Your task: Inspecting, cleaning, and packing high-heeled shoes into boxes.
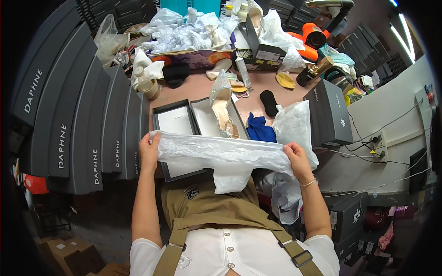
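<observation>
A long strip of white tissue paper (pixel 221 152) is stretched level between my hands, with a loose flap hanging from its middle. My left hand (pixel 148 148) pinches its left end; my right hand (pixel 298 158) pinches the other end. Just beyond the paper, an open shoe box (pixel 218 118) lies on the table, its dark grey lid (pixel 174 118) beside it on the left. A glittery pale shoe (pixel 221 103) rests at the box, its lower part partly behind the paper. To the right lies a crumpled blue cloth (pixel 260 129).
Stacked grey shoe boxes (pixel 85 124) wall the left side. A white bag (pixel 294 126) and a closed box (pixel 328 112) stand right of the work spot. Further back are a carton of crumpled paper (pixel 189 57), a black pad (pixel 268 102), a bottle (pixel 242 72) and an orange tool (pixel 309 39).
</observation>
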The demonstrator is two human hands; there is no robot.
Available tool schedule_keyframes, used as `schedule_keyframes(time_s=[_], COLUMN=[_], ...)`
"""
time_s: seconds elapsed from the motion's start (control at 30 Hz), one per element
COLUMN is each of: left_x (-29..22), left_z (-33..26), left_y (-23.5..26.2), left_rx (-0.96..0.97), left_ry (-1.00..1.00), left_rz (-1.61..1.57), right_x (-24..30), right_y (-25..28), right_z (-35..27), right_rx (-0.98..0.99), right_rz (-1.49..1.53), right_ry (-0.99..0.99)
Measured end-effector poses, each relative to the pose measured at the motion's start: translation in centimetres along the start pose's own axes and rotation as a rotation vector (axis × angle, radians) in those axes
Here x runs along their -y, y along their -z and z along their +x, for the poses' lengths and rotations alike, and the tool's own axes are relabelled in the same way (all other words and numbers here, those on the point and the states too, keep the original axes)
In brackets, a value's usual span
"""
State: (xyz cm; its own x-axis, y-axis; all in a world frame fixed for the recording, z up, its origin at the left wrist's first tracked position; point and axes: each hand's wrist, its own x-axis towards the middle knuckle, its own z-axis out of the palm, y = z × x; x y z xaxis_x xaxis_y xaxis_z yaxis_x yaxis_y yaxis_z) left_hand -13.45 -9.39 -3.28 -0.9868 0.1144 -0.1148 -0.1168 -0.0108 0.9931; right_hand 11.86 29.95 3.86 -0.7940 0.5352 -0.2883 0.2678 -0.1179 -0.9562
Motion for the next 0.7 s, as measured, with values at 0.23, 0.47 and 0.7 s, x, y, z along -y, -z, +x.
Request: schedule_keyframes(time_s=[0.23, 0.47, 0.7], left_x=[1.4, -3.0, -10.4], left_z=[0.3, -0.7, -2.8], left_y=[-0.6, -2.0, -1.7], left_rx=[0.076, 0.168, 0.361], left_ry=[0.004, -0.082, 0.009], left_rz=[0.101, -0.079, -0.91], right_x=[0.2, 7.7, 6.9], right_y=[2.3, -10.9, -16.4], right_z=[1.3, 1.2, 5.3], right_rx=[0.02, 0.364, 0.751], right_rz=[-1.059, -0.777, -0.519], right_ry=[0.255, 0.83, 0.363])
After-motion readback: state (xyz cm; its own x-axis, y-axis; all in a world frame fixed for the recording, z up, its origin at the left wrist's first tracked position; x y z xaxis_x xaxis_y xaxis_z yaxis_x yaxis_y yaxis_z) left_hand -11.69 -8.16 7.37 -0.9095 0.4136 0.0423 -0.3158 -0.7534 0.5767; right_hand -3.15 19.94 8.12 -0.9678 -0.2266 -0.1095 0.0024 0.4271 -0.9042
